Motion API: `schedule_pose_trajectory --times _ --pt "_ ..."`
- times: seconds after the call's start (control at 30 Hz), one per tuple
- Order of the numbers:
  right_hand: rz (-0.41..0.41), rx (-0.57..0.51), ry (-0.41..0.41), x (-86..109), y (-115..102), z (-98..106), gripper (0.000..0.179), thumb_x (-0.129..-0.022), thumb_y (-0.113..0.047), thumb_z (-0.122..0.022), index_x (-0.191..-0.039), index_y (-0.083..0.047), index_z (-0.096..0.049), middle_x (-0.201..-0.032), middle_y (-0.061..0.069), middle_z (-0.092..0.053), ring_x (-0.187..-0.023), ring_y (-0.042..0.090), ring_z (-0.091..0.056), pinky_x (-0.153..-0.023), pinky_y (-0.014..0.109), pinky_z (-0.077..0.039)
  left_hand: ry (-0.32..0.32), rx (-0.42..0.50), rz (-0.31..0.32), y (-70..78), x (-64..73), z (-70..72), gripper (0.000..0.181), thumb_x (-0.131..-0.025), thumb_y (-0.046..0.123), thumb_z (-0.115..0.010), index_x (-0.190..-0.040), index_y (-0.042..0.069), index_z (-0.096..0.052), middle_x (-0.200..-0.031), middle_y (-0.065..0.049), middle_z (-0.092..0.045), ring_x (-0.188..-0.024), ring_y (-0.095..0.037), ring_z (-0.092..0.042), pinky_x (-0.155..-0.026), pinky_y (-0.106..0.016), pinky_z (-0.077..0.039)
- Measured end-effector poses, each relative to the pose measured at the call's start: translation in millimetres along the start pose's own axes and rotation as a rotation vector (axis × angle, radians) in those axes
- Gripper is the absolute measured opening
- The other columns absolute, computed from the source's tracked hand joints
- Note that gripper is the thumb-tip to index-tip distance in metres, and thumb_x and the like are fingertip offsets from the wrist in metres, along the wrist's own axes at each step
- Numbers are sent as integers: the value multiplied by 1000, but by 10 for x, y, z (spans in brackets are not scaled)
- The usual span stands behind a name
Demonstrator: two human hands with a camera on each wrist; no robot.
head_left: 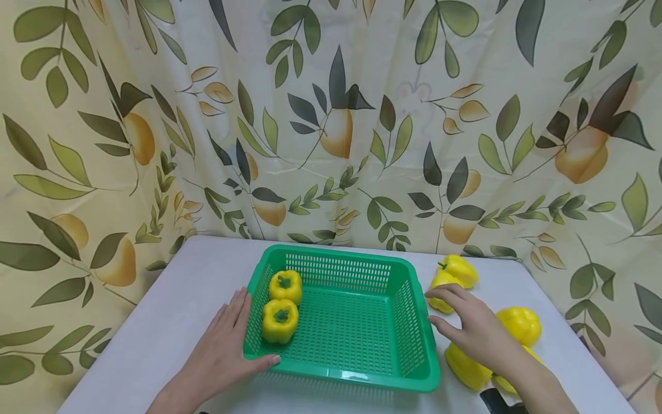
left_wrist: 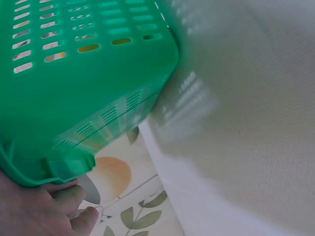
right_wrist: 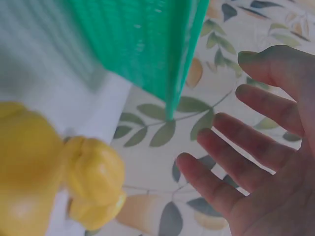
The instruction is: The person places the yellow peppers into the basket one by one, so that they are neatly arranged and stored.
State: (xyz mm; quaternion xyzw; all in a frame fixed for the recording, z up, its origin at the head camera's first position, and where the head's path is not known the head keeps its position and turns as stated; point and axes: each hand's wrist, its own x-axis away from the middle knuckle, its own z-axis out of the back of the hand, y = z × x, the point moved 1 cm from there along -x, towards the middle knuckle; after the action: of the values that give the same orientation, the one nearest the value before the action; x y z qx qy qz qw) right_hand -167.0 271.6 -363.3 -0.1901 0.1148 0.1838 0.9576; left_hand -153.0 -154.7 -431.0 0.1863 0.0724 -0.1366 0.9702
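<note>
A green plastic basket (head_left: 357, 376) stands on the white table, with two yellow bell peppers (head_left: 280, 322) lined up along its left side inside, stems up. My left hand (head_left: 219, 345) rests against the basket's left side, fingers straight along the rim and thumb at the front rim. In the left wrist view, the fingertips (left_wrist: 74, 196) touch the rim's edge. Beside the right rim, my right hand (head_left: 473, 325) hovers with fingers spread and nothing held. More yellow bell peppers (head_left: 460, 271) lie around and under it, some partly hidden by the hand and forearm.
The white table (head_left: 155, 322) extends left of the basket. Behind it hangs a curtain (head_left: 331, 190) printed with leaves and fruit. A black object (head_left: 495, 401) shows at the right wrist.
</note>
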Motion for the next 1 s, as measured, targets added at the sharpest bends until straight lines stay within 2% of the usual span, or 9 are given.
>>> schedule_pose_trajectory --times 0.43,0.6,0.73,0.8,0.93,1.0 --pt "-202 29 -105 306 345 -48 38 -83 -25 -78 -118 -13 -67 -119 9 -66 -107 32 -64 -88 58 -55 -24 15 8 -2 3 14 122 -75 79 -62 -156 -2 -20 -166 -18 -16 -152 -36 -22 -122 -55 -22" --pt "-283 66 -187 399 505 -74 45 -82 -32 -79 -120 -10 -66 -119 14 -66 -107 37 -63 -87 61 -53 -21 12 4 3 1 4 122 -75 78 -63 -156 -2 -21 -165 -19 -17 -151 -37 -23 -121 -55 -23" --pt "-351 74 -261 448 609 -121 55 -78 -36 -82 -123 -10 -64 -117 13 -66 -103 33 -64 -85 59 -55 -34 20 19 -3 8 0 122 -75 78 -63 -156 -2 -20 -166 -19 -16 -152 -36 -21 -122 -55 -21" --pt "-377 77 -309 458 648 -158 57 -77 -39 -82 -123 -11 -64 -119 17 -65 -106 39 -62 -86 61 -54 -34 16 21 -6 8 1 122 -75 79 -63 -156 -1 -20 -166 -19 -16 -152 -36 -21 -122 -55 -21" --pt "-375 79 -344 480 692 -227 57 -74 -41 -84 -120 -13 -66 -121 18 -63 -113 46 -59 -89 64 -52 -32 14 26 -5 2 8 123 -75 81 -60 -157 -1 -20 -166 -18 -16 -152 -35 -20 -123 -55 -21" --pt "-379 76 -350 480 704 -254 58 -73 -40 -85 -121 -13 -65 -122 16 -63 -111 42 -60 -89 63 -52 -27 11 23 -4 4 7 123 -75 82 -59 -156 -1 -20 -165 -18 -16 -152 -35 -20 -123 -55 -22"
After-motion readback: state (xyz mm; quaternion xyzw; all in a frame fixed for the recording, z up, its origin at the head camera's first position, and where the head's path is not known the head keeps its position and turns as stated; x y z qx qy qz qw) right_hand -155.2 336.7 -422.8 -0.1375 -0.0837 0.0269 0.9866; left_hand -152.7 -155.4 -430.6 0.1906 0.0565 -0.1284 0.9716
